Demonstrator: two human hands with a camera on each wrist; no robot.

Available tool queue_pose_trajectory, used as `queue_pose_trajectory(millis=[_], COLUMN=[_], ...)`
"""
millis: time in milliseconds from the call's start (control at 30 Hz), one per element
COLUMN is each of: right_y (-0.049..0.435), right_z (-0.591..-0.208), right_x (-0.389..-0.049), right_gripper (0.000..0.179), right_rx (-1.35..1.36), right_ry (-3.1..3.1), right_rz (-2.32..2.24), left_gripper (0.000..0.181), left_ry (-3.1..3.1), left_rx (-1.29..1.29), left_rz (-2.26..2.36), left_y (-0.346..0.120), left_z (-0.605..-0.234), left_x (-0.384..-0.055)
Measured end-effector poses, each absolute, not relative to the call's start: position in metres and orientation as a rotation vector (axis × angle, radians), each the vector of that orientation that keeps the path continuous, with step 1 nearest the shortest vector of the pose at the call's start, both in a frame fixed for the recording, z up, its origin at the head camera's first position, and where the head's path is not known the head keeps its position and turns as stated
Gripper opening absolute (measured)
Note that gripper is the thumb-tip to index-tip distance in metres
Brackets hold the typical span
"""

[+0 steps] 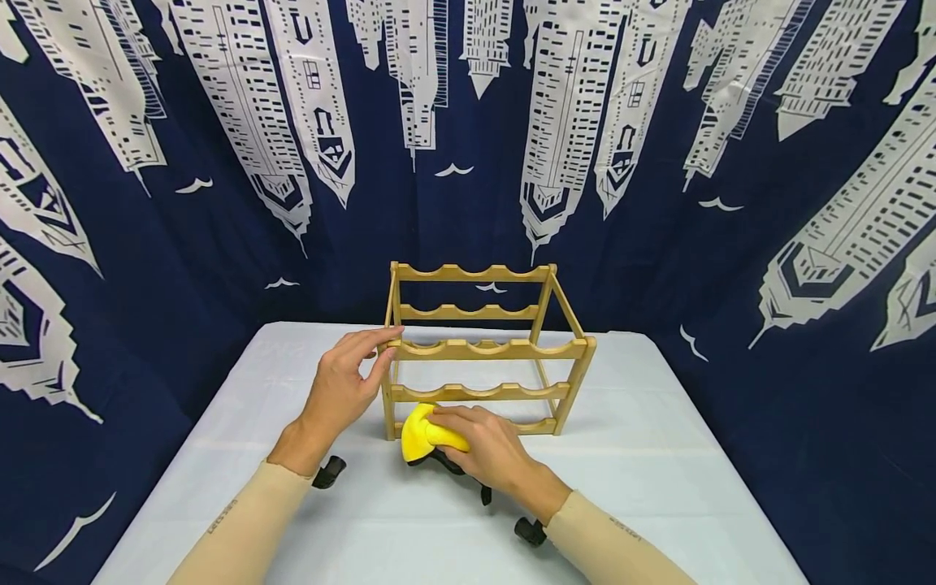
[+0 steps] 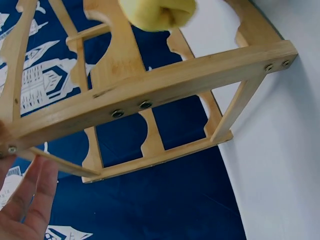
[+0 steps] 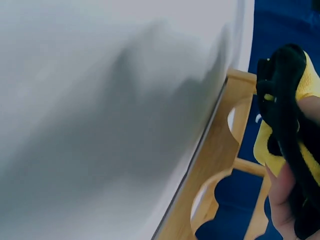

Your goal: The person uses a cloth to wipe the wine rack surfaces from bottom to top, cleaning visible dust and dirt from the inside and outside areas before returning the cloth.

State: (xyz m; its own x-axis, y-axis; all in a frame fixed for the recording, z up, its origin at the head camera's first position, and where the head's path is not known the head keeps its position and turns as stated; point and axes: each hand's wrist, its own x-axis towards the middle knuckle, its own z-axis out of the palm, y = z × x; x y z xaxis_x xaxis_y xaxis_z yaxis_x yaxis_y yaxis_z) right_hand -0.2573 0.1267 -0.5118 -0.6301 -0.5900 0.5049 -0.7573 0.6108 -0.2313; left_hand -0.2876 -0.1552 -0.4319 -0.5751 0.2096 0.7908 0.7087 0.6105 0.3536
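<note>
Steadying side: left hand (image 1: 340,390) on the front upper left corner of the wooden rack (image 1: 478,393), thumb and fingers set apart only enough to take the corner between them, probably to keep the light frame from shifting
Carrying side: right hand (image 1: 486,447), closed around a soft toy (image 1: 417,439), likely pinched by the body because plush gives under the fingers
Toy's place: before the rack's lower front, left of its middle; whether it touches the rack cannot be told
Rack's stance: upright on the worktop (image 1: 658,455), scalloped rails facing the person, perhaps so the rows are easy to reach
Toy's look: bright yellow plush with black parts beneath, a thin black piece hanging towards the person's side
Rack's look: pale wood, screw heads along its side rail
</note>
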Motion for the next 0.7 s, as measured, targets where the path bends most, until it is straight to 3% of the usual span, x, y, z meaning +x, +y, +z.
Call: queue_pose_trajectory(millis=[367, 700], right_y=[0.088, 0.074], right_z=[-0.524, -0.526], right_x=[-0.273, -0.282], right_gripper=[0.048, 0.045], right_rx=[1.080, 1.067], right_ry=[-2.483, -2.633], right_rz=[0.730, 0.543], left_gripper=[0.029, 0.027], left_ry=[-2.153, -2.146], left_rx=[-0.719, -0.712], left_rz=[-0.907, -0.913], left_y=[-0.160, -0.159], left_z=[-0.426, -0.424], left_x=[-0.287, -0.286])
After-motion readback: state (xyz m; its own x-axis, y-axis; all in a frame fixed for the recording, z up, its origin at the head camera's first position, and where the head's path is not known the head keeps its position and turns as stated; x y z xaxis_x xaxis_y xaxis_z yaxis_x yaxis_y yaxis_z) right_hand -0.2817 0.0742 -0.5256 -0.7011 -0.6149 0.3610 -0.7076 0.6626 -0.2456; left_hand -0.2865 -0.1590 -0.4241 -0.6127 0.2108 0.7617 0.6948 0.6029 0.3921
